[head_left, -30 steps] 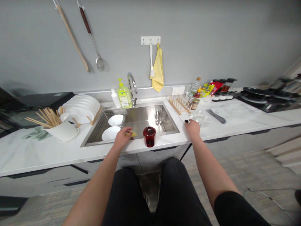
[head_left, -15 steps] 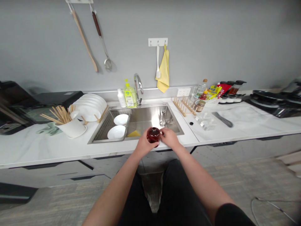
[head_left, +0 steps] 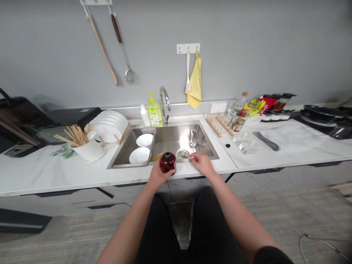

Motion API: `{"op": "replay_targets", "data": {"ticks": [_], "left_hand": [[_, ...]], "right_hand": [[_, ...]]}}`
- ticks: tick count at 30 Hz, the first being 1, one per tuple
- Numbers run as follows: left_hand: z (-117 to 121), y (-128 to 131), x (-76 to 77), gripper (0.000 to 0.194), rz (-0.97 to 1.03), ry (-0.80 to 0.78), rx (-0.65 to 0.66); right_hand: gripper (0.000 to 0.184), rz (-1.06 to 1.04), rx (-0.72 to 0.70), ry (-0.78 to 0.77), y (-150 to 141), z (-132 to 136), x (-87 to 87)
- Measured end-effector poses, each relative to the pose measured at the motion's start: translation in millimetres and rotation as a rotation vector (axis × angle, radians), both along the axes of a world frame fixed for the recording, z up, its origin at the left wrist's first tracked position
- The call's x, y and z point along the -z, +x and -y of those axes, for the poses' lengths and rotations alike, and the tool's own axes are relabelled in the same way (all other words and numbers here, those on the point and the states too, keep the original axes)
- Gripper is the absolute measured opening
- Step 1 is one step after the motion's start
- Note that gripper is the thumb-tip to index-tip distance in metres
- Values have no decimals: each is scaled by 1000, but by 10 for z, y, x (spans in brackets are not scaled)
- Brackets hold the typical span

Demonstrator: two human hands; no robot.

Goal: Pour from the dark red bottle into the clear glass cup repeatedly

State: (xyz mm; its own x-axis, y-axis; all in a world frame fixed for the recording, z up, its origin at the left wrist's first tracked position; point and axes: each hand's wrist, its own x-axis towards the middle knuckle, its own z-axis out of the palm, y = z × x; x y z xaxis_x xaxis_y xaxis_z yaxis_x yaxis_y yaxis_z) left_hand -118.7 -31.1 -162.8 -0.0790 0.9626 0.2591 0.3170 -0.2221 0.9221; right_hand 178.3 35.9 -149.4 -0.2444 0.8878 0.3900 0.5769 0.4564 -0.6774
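My left hand [head_left: 157, 177] holds the dark red jar [head_left: 168, 164]. My fingers [head_left: 156, 171] wrap snug around its low part, so my grip is narrow and full. The jar is at the bottom middle of the frame, right by the front edge of the sink [head_left: 209, 150]. It stands up tall. Its long side points up and down, with the little knob [head_left: 168, 154] at the top.

A moment ago both my hands were on the jar. Now my right hand [head_left: 202, 164] has come off it, so one hand does all the holding and the other is free. My right hand is near the jar, off to its right. It has loosely bent fingers [head_left: 191, 157] and holds nothing. It is nearest the round drain [head_left: 183, 154].

Just past the jar, a yellow sponge [head_left: 156, 157] lies in the sink. To the left, white bowls [head_left: 139, 155] sit in a wire rack [head_left: 122, 154]. Up at the back stands the tap [head_left: 161, 102].
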Motion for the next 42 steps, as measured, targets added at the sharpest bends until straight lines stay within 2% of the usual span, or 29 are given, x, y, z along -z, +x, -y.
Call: {"op": "replay_targets", "data": {"ticks": [5,8,10,13,16,20,22,25,28,30,33,36,40,42], "left_hand": [[-1,0,54,110,-47,-9,1],[47,-67,51,123,12,40,79],[79,-158,49,127,89,79,153],[75,-376,19,102,152,117,162],[-38,-646,-62,66,84,87,-15],[-256,-910,-136,59,-78,54,-223],[-319,-962,-125,60,-110,47,-256],[-337,-972,-89,60,-120,30,-258],[-320,-961,-74,60,-116,32,-262],[-314,-960,-73,59,-115,30,-253],[-314,-967,-70,59,-104,28,-254],[-312,-977,-71,60,-48,15,-280],[-263,-988,-105,52,12,79,-309],[-185,-969,-156,47,14,139,-309]], "right_hand": [[22,-60,55,70,2,80,-51],[24,-116,163,136,193,185,-36],[24,-137,292,175,464,249,-12],[26,-133,569,227,1054,265,9],[47,-76,831,273,1694,160,1],[91,-7,1022,324,2283,-83,26],[110,-6,1047,289,2421,-202,62],[121,-57,1059,164,2487,-332,105],[118,-122,1099,31,2481,-397,108],[107,-143,1128,-21,2475,-403,95],[90,-141,1128,-7,2458,-340,57],[90,-163,1021,49,2365,-169,-10],[89,-356,626,72,1991,200,-108],[88,-477,393,-35,1704,405,-125]]}}
